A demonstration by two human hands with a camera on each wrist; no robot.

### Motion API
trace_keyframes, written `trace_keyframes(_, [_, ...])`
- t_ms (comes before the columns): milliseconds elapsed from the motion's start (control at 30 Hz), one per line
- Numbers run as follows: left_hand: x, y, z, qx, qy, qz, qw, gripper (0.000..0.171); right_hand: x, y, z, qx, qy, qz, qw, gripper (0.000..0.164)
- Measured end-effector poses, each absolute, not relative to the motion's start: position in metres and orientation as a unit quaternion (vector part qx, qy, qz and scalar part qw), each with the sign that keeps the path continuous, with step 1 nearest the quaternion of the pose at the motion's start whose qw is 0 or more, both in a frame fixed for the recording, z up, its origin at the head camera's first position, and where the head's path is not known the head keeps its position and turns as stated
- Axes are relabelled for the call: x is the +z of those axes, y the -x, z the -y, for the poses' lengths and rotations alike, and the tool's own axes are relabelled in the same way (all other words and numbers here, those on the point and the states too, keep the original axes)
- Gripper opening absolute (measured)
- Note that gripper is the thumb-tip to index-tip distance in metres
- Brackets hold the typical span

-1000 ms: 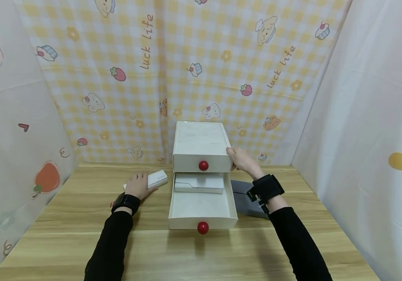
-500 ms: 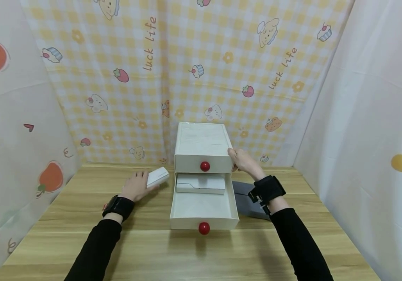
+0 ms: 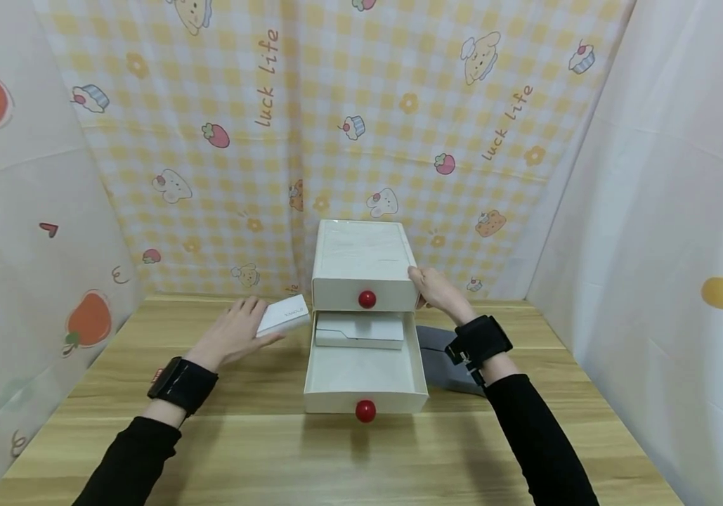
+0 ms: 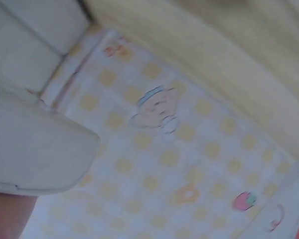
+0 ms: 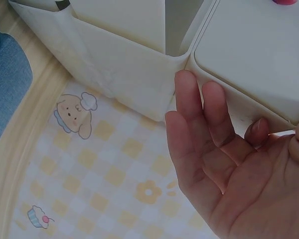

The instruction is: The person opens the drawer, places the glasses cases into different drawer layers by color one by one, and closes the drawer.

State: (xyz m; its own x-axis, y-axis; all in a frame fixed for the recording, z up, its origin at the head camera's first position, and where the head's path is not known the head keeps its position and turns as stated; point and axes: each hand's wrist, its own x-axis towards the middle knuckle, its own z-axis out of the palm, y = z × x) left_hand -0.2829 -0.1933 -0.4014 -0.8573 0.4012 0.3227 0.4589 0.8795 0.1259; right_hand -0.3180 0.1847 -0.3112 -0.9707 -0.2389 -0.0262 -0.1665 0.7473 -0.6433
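Observation:
My left hand holds a small white box with faint lettering on its top, raised off the table beside the drawer unit. One end of that white box fills the left side of the left wrist view, a finger just below it. A white two-drawer unit has its lower drawer pulled out by its red knob side; the upper drawer is closed. Another white box lies at the back of the lower drawer. My right hand touches the unit's right side, its fingers fairly straight.
A dark grey, soft-looking case lies on the wooden table right of the drawer unit, partly hidden by it and the right arm. A checked curtain hangs close behind, with white cloth at both sides.
My left hand has lifted the small white box off the table and brought it slightly right, towards the drawer unit. The right hand stays in place against the unit.

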Motion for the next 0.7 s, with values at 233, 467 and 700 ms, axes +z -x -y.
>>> trace_keyframes(233, [-0.382,0.263,0.184,-0.057,0.291,0.932,0.209,0.058,-0.31,0.317,-0.185,-0.341,0.104,-0.933,0.053,0.055])
trace_keyframes(467, [-0.369,0.247,0.174,-0.063,0.292,0.936,0.187,0.062,-0.309,0.316,-0.185,-0.338,0.108,-0.933,0.055,0.055])
trace_keyframes(700, [-0.355,0.234,0.143,-0.053,0.324,0.932,0.151,0.071,-0.306,0.315,-0.183,-0.335,0.098,-0.935,0.062,0.054])
